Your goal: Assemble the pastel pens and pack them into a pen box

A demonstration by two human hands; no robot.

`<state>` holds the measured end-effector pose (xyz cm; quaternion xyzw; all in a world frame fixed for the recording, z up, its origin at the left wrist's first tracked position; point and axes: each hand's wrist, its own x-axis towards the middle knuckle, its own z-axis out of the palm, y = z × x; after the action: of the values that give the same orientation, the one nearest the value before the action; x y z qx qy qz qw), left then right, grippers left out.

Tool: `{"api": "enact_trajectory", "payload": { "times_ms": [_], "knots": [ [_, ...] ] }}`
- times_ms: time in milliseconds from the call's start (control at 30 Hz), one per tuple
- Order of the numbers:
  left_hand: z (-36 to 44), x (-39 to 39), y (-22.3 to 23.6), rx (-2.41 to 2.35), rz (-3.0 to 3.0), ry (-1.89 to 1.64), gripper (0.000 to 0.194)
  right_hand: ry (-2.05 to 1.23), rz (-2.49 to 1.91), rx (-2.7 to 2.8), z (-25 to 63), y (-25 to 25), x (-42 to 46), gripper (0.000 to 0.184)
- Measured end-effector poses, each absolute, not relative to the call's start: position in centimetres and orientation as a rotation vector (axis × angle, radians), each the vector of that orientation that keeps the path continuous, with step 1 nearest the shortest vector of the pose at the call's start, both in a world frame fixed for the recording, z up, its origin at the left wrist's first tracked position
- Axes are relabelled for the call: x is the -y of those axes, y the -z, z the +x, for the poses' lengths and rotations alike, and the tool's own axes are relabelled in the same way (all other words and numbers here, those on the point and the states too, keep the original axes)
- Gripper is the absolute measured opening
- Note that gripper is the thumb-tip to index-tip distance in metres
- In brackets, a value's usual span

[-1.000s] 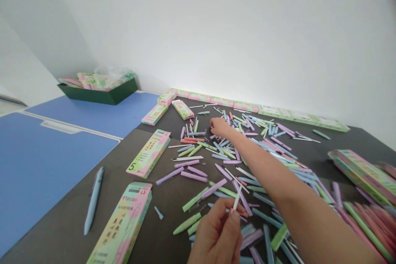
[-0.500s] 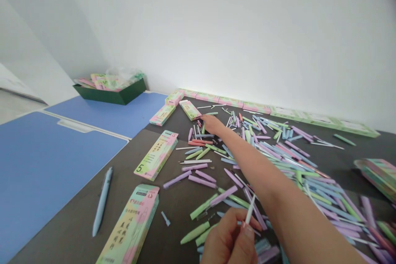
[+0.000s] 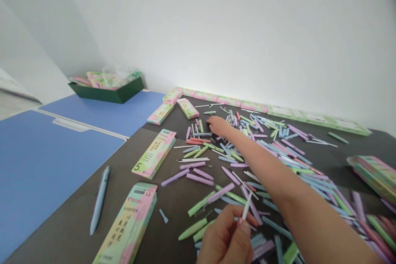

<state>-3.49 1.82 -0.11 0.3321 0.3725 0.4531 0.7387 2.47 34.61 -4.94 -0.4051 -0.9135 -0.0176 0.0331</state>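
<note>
My left hand (image 3: 225,237), low in the middle, pinches a slim white pen refill (image 3: 247,205) that points up and away. Loose pen parts lie around it, among them a green barrel (image 3: 193,229) and a purple barrel (image 3: 220,194). My right arm crosses the view from the lower right. At its end, my right hand (image 3: 219,126) is down among small pen parts near the back, fingers curled inward; anything in its fingertips is hidden. A blue-grey barrel (image 3: 202,134) lies just in front of it, and a pink-and-green pen box (image 3: 188,108) lies beyond it to the left.
Pen boxes (image 3: 154,153) line the table's left side, and more (image 3: 229,100) run along the wall. A whole blue pen (image 3: 99,202) lies at left. On the blue surface (image 3: 62,148) stands a dark green tray (image 3: 120,94) with packaging. Another box (image 3: 375,173) lies at right.
My right hand has moved from the corner of the far pen box slightly right and nearer, into the small parts. My left hand keeps its refill. The view has shifted slightly.
</note>
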Motion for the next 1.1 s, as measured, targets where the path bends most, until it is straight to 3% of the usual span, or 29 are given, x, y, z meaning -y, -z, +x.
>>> {"api": "enact_trajectory", "payload": {
  "times_ms": [267, 533, 733, 867, 1100],
  "knots": [
    [-3.6, -1.7, -0.4, -0.846, 0.783, -0.961, 0.045, 0.027, -1.513, 2.766, 5.2, 4.2, -33.1, 0.022],
    [-3.9, -1.8, -0.2, -0.822, 0.804, -0.922, 0.040, -0.088, -1.688, 2.754, 4.5, 3.5, -33.4, 0.030],
    [-3.8, -1.8, -0.2, -0.805, 0.792, -0.936, 0.040, -0.177, -1.690, 2.675, 4.6, 3.2, -33.3, 0.027],
    [-3.9, -1.9, -0.2, -0.787, 0.800, -0.940, 0.042, -0.239, -1.641, 2.519, 4.7, 2.8, -32.8, 0.013],
    [-3.9, -1.8, -0.3, -0.817, 0.807, -0.928, 0.035, -0.506, -1.556, 2.158, 6.1, 1.0, -30.1, 0.020]
  ]
}}
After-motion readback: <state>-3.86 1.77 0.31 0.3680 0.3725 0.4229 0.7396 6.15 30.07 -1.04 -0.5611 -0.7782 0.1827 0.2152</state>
